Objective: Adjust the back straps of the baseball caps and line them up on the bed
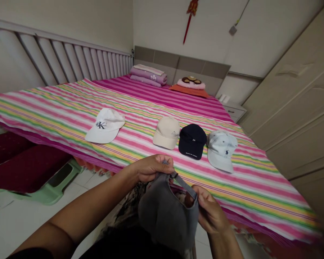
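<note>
A grey baseball cap (164, 212) hangs between my hands in front of my body, its back opening and adjustable strap (185, 185) facing up. My left hand (153, 168) pinches the strap near its buckle. At the strap's other end, my right hand (209, 208) grips the cap's edge. Beyond them on the bed lie a white cap with black letters (106, 126), a beige cap (166, 132), a navy cap (192, 141) and a pale blue cap (222, 149). The last three sit close together; the white one lies apart to the left.
A striped sheet (64, 118) covers the bed. Folded purple bedding (148, 76) and a pink folded stack (191, 84) lie by the headboard (162, 59). A green stool (54, 187) with a dark red cover stands left. A wardrobe (299, 108) rises on the right.
</note>
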Demonstrator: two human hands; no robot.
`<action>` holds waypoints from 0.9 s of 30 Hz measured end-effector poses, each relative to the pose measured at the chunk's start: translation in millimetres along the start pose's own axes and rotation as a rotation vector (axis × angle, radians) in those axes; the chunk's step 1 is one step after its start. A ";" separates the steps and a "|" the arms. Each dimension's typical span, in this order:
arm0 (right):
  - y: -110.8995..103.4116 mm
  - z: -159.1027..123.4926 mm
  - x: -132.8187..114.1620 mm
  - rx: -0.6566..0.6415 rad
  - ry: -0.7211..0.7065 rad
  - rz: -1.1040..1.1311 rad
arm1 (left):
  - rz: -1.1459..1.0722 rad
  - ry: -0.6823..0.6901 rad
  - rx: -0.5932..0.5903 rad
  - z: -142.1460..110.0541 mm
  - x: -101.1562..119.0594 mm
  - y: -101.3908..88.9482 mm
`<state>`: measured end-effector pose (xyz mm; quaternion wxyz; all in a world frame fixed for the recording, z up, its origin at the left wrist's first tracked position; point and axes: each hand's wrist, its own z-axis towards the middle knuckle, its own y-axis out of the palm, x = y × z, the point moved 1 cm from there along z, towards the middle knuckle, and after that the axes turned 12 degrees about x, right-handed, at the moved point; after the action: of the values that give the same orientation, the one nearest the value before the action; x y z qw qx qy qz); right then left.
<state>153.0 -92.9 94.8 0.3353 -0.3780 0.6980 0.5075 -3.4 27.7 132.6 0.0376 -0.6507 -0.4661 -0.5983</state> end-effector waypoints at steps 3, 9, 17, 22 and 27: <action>0.6 -3.1 -4.6 0.006 0.007 0.036 | -0.030 -0.051 -0.017 4.2 -7.7 -0.7; -2.5 -3.5 1.0 -0.158 0.149 -0.016 | -0.084 -0.148 -0.018 13.2 -26.6 -7.1; -3.9 -1.5 19.5 -0.242 0.162 0.071 | -0.073 -0.167 -0.047 11.3 -33.4 -4.2; -5.6 3.5 19.1 -0.293 0.053 0.034 | -0.078 -0.134 -0.073 9.2 -39.2 -2.3; 3.7 8.2 -12.6 -0.031 -0.046 -0.149 | -0.071 -0.126 -0.055 5.6 -38.7 2.9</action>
<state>156.6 -81.9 105.2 0.3822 -0.4221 0.6521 0.5005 8.5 7.8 101.1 -0.0309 -0.6709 -0.4736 -0.5698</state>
